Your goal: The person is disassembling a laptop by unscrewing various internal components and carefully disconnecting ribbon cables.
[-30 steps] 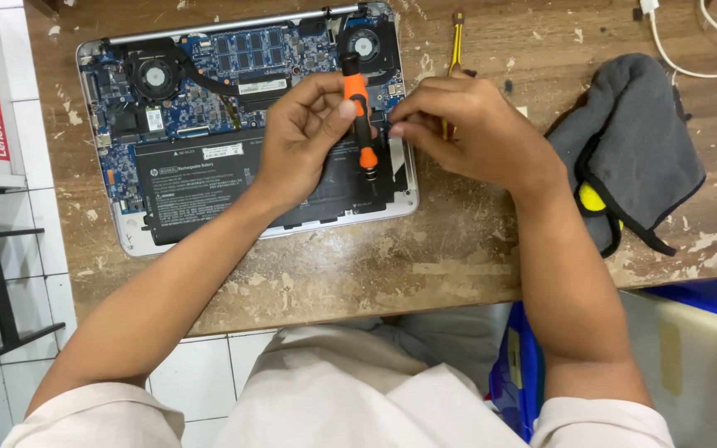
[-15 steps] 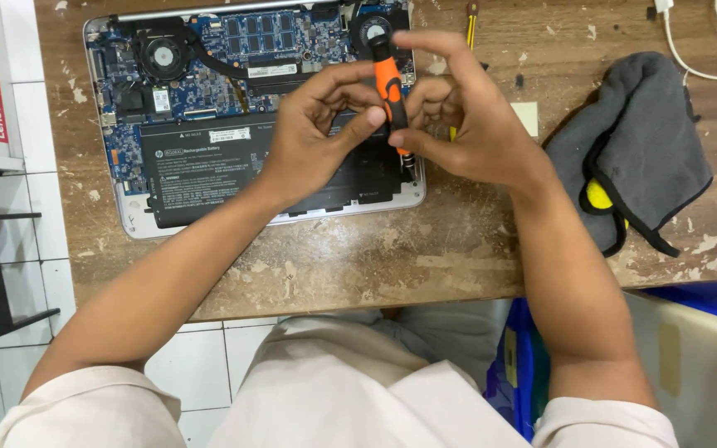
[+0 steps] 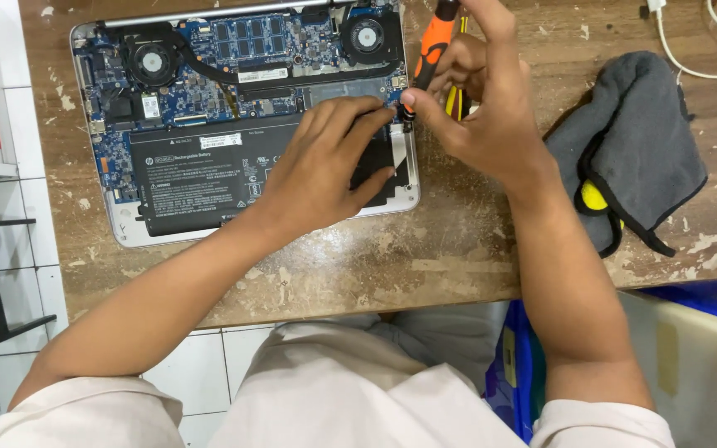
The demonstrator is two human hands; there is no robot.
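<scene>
Right hand [image 3: 483,108] is gripping an orange-and-black screwdriver [image 3: 431,50], tip down at the right edge of the opened silver laptop [image 3: 242,124] on the worn wooden desk [image 3: 458,249]; left hand [image 3: 325,162] rests flat and open on its black battery.

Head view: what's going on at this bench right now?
A person is working on an opened laptop lying base-up on a worn wooden table, its fans, board and black battery exposed. The right hand grips an orange-handled screwdriver, tip down at the laptop's right edge. The left hand lies flat on the battery, fingertips beside the tip. A grey cloth lies to the right, and a white cable runs across the far corner.
</scene>
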